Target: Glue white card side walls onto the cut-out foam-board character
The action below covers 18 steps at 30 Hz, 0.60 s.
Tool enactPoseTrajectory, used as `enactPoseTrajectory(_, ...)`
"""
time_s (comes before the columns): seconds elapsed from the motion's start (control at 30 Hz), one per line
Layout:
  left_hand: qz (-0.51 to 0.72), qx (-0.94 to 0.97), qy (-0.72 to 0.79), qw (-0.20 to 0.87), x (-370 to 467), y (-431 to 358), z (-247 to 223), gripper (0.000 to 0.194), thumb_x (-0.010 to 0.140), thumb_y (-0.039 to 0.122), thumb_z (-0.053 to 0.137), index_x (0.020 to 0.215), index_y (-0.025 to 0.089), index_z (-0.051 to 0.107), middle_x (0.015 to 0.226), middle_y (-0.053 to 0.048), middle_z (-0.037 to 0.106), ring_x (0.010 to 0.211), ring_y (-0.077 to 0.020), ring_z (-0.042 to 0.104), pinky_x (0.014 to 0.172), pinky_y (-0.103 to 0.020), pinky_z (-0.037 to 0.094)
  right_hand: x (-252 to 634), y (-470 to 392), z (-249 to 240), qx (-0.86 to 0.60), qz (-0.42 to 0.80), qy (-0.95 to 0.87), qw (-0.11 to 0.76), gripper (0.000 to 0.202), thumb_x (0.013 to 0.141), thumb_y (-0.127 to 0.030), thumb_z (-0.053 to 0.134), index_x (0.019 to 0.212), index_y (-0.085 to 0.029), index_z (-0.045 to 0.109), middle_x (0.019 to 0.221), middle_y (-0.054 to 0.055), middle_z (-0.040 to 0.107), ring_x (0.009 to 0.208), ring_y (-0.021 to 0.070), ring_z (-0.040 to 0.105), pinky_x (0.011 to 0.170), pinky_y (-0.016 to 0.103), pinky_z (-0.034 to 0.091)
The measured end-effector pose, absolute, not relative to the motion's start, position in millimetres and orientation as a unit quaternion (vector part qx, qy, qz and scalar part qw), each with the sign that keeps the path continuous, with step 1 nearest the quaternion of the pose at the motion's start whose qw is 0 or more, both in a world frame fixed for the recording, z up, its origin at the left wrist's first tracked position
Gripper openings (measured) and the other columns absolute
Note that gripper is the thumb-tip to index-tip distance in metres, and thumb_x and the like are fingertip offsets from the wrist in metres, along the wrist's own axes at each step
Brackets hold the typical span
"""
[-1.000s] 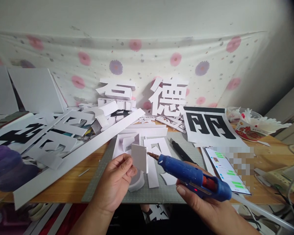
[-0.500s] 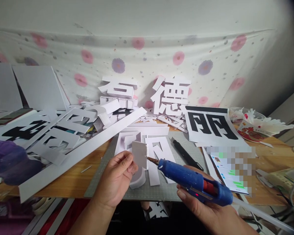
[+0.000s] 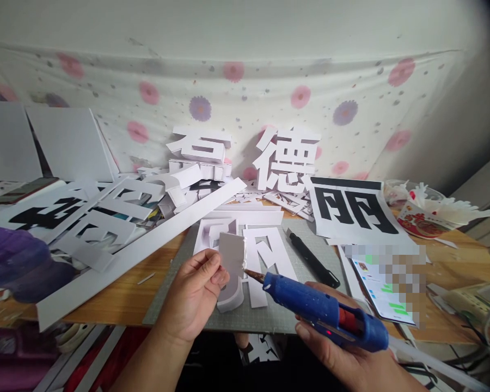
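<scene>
My left hand [image 3: 198,294] pinches a small white board piece [image 3: 232,258] upright by its left edge. My right hand [image 3: 338,348] is wrapped round a blue glue gun [image 3: 322,307], whose nozzle touches or nearly touches the piece's right edge, where a line of glue shows. Below and behind the piece, a partly walled white character part [image 3: 232,299] and a flat white cutout [image 3: 283,253] lie on the grey cutting mat [image 3: 167,305].
A black cutter [image 3: 312,258] lies on the mat's right. A long white strip [image 3: 142,256] slants across the left. Behind stand white characters [image 3: 288,158]. At the right are a printed sheet [image 3: 351,209], a phone [image 3: 379,283] and a tub of glue sticks [image 3: 424,218].
The glue gun's nozzle has moved slightly down along the piece's right edge, and the glue line above it is longer. The view has shifted slightly.
</scene>
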<state>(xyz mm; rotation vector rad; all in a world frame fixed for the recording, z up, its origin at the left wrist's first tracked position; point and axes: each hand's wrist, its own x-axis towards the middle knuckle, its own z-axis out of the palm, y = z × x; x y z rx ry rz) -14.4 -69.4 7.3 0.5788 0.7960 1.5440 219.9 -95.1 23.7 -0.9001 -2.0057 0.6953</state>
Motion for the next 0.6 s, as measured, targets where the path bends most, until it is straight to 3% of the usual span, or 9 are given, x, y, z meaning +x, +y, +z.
enactPoseTrajectory(0.2,0.666,0.255,0.339,0.614,-15.4,-70.3,7.7,0.026,0.064,0.024,0.086,0.066,0.014,0.062,0.06,0.004,0.042,0.053,-0.005,0.039,0.052,-0.017,0.039,221.4,-96.8,27.8,-0.367,0.273,-0.81,0.365,0.021,0.091,-0.035,0.051,0.076,-0.02,0.053,0.066,0.0,0.055,0.053,0.0122,0.053,0.046,0.022,0.043)
enactPoseTrajectory(0.37,0.667,0.251,0.333,0.618,-15.0,-71.9,9.1,0.027,0.064,0.023,0.086,0.065,0.013,0.061,0.06,0.004,0.042,0.053,-0.0045,0.038,0.051,-0.016,0.039,221.5,-98.0,32.1,-0.375,0.278,-0.806,0.365,0.024,0.089,-0.035,0.053,0.07,-0.02,0.051,0.063,-0.001,0.052,0.052,0.0118,0.052,0.046,0.021,0.042)
enactPoseTrajectory(0.6,0.668,0.247,0.337,0.616,-14.5,-73.8,9.9,0.027,0.062,0.023,0.087,0.065,0.014,0.061,0.058,0.005,0.042,0.052,-0.0047,0.039,0.052,-0.017,0.04,217.4,-96.7,27.4,-0.351,0.329,-0.764,0.43,0.02,0.086,-0.033,0.061,0.07,-0.021,0.058,0.066,0.001,0.062,0.055,0.0143,0.06,0.052,0.024,0.049)
